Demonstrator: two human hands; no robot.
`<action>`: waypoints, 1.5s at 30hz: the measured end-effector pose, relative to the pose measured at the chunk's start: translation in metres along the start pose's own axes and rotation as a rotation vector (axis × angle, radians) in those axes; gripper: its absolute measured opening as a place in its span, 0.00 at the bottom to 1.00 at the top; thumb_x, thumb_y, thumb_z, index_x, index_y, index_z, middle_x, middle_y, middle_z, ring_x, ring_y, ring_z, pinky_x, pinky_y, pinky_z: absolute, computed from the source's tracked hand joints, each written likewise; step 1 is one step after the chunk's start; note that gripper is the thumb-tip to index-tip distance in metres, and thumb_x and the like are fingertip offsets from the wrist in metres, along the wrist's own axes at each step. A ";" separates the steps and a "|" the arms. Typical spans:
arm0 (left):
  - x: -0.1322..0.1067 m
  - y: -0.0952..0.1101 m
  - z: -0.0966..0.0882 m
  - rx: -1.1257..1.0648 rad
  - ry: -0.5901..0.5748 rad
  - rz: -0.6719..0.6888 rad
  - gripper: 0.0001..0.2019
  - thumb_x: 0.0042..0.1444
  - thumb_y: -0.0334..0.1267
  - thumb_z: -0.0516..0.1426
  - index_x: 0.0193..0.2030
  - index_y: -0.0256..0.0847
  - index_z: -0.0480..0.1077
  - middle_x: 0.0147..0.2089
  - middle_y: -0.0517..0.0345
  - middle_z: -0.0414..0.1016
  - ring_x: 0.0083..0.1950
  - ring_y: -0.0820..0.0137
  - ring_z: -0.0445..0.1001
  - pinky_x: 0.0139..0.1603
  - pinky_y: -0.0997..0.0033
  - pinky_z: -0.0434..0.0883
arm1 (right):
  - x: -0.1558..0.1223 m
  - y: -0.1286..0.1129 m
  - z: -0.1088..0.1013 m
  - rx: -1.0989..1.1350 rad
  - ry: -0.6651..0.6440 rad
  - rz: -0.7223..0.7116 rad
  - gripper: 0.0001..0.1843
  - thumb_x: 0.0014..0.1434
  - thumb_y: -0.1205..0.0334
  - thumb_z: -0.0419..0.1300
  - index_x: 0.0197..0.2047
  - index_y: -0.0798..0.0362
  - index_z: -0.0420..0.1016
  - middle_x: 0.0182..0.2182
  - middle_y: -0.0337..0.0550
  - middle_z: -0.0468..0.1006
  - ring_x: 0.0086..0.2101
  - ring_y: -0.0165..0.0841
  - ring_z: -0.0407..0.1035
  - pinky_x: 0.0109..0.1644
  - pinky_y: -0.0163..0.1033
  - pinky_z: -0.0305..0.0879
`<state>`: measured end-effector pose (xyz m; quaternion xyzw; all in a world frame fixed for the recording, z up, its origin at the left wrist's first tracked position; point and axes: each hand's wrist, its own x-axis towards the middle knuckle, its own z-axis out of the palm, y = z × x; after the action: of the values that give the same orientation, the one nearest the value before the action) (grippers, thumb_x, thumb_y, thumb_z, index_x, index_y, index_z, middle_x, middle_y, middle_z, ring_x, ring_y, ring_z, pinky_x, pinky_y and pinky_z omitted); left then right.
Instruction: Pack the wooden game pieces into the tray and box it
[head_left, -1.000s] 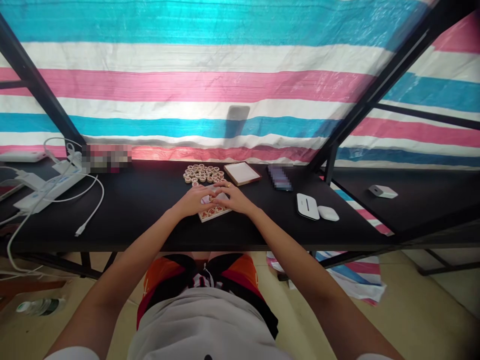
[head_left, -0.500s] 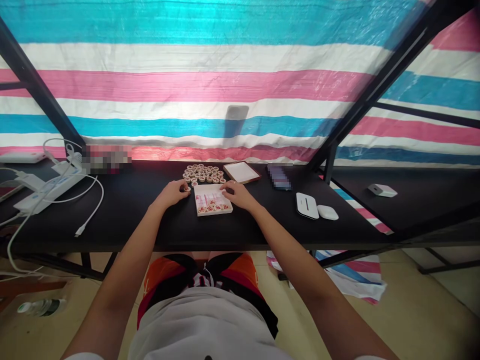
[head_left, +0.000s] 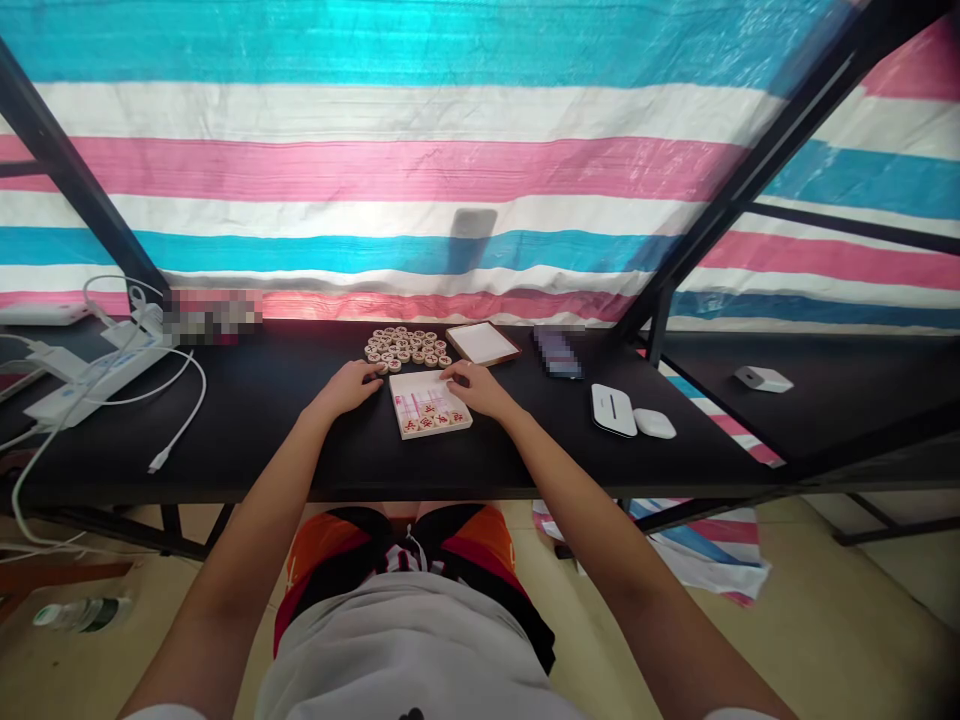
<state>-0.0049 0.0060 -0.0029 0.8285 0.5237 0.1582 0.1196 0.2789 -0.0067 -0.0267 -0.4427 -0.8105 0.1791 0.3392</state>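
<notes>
R hand (head_left: pixel 478 388) at far-R corner of box (head_left: pixel 418 388) w/ pcs (head_left: pixel 427 423).

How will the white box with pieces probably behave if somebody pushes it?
The white box would probably slide flat, being low and wide. Its straight edges suggest some stiffness. The pieces inside may shift, as they fill only part.
</notes>
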 end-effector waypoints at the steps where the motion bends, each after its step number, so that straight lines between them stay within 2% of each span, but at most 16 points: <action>1: 0.000 0.000 0.000 -0.006 0.008 0.009 0.21 0.58 0.43 0.51 0.56 0.41 0.71 0.42 0.52 0.73 0.45 0.61 0.70 0.48 0.66 0.67 | 0.000 0.000 0.000 -0.002 0.003 0.004 0.11 0.53 0.67 0.55 0.39 0.54 0.76 0.30 0.40 0.70 0.31 0.31 0.65 0.41 0.38 0.61; 7: -0.005 0.011 -0.005 -0.154 0.100 0.046 0.19 0.59 0.43 0.51 0.54 0.39 0.71 0.42 0.52 0.74 0.44 0.63 0.71 0.48 0.65 0.68 | 0.000 -0.003 0.000 0.005 0.020 0.013 0.10 0.54 0.68 0.55 0.38 0.55 0.76 0.31 0.41 0.73 0.30 0.30 0.64 0.40 0.38 0.61; 10: -0.009 0.027 -0.004 -0.199 0.145 0.174 0.18 0.60 0.46 0.51 0.50 0.41 0.73 0.45 0.52 0.73 0.49 0.63 0.69 0.52 0.64 0.67 | 0.000 -0.006 -0.001 0.001 0.021 0.019 0.10 0.54 0.68 0.55 0.37 0.55 0.76 0.32 0.41 0.73 0.28 0.29 0.64 0.39 0.37 0.61; 13: -0.012 0.044 0.002 -0.142 0.069 0.378 0.17 0.58 0.48 0.53 0.47 0.43 0.75 0.46 0.52 0.72 0.51 0.62 0.68 0.57 0.62 0.63 | 0.000 -0.007 -0.002 -0.013 0.018 0.019 0.10 0.54 0.69 0.55 0.37 0.55 0.76 0.33 0.42 0.74 0.28 0.29 0.63 0.39 0.37 0.61; 15: -0.014 0.052 0.007 -0.069 0.007 0.434 0.17 0.58 0.49 0.54 0.47 0.44 0.76 0.47 0.52 0.72 0.52 0.61 0.67 0.60 0.59 0.59 | 0.000 -0.007 -0.003 -0.024 0.011 0.021 0.10 0.54 0.70 0.55 0.37 0.55 0.76 0.32 0.41 0.74 0.29 0.29 0.64 0.39 0.37 0.61; 20: -0.013 0.054 0.016 0.004 -0.076 0.427 0.18 0.60 0.49 0.53 0.53 0.47 0.73 0.53 0.51 0.70 0.58 0.59 0.65 0.63 0.55 0.55 | 0.000 -0.005 -0.002 -0.021 -0.009 0.037 0.10 0.54 0.70 0.55 0.37 0.55 0.76 0.30 0.40 0.74 0.28 0.28 0.63 0.37 0.36 0.61; 24: -0.009 0.049 0.024 -0.013 -0.086 0.420 0.17 0.59 0.47 0.54 0.52 0.48 0.73 0.57 0.52 0.69 0.61 0.59 0.62 0.64 0.57 0.55 | 0.000 -0.004 0.000 -0.015 -0.004 0.032 0.10 0.54 0.70 0.55 0.37 0.55 0.76 0.30 0.40 0.74 0.27 0.28 0.62 0.37 0.36 0.61; 32: -0.012 0.056 0.017 -0.043 -0.041 0.396 0.16 0.57 0.48 0.55 0.46 0.43 0.73 0.49 0.51 0.72 0.54 0.60 0.67 0.60 0.56 0.60 | -0.001 -0.007 -0.002 -0.024 -0.013 0.036 0.09 0.54 0.69 0.55 0.37 0.55 0.76 0.32 0.41 0.75 0.27 0.28 0.62 0.37 0.36 0.61; 35: -0.013 0.057 0.015 -0.020 -0.039 0.417 0.17 0.59 0.42 0.52 0.52 0.43 0.70 0.51 0.51 0.72 0.55 0.60 0.67 0.61 0.55 0.58 | -0.001 -0.010 -0.003 -0.022 -0.019 0.039 0.09 0.54 0.70 0.55 0.37 0.55 0.76 0.31 0.41 0.75 0.28 0.28 0.63 0.37 0.36 0.60; 38: -0.013 0.056 0.016 0.033 -0.048 0.462 0.23 0.57 0.32 0.48 0.58 0.47 0.68 0.54 0.53 0.72 0.58 0.63 0.65 0.66 0.54 0.51 | -0.001 -0.011 -0.004 -0.026 -0.025 0.050 0.10 0.54 0.70 0.55 0.37 0.55 0.76 0.31 0.41 0.75 0.28 0.28 0.63 0.38 0.36 0.61; 41: -0.012 0.056 0.017 0.044 -0.091 0.481 0.24 0.57 0.28 0.45 0.55 0.50 0.71 0.55 0.59 0.73 0.61 0.65 0.63 0.68 0.53 0.44 | 0.000 -0.012 -0.004 -0.035 -0.027 0.060 0.10 0.54 0.70 0.55 0.37 0.55 0.76 0.32 0.41 0.75 0.28 0.28 0.63 0.38 0.36 0.61; 45: -0.011 0.058 0.015 0.004 -0.134 0.453 0.20 0.57 0.31 0.47 0.50 0.51 0.75 0.52 0.62 0.76 0.57 0.65 0.67 0.68 0.53 0.45 | 0.000 -0.009 -0.003 -0.040 -0.025 0.061 0.10 0.54 0.70 0.55 0.37 0.55 0.77 0.31 0.41 0.75 0.28 0.29 0.62 0.38 0.37 0.61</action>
<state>0.0445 -0.0289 0.0024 0.9338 0.3154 0.1246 0.1139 0.2754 -0.0120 -0.0192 -0.4717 -0.8042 0.1787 0.3144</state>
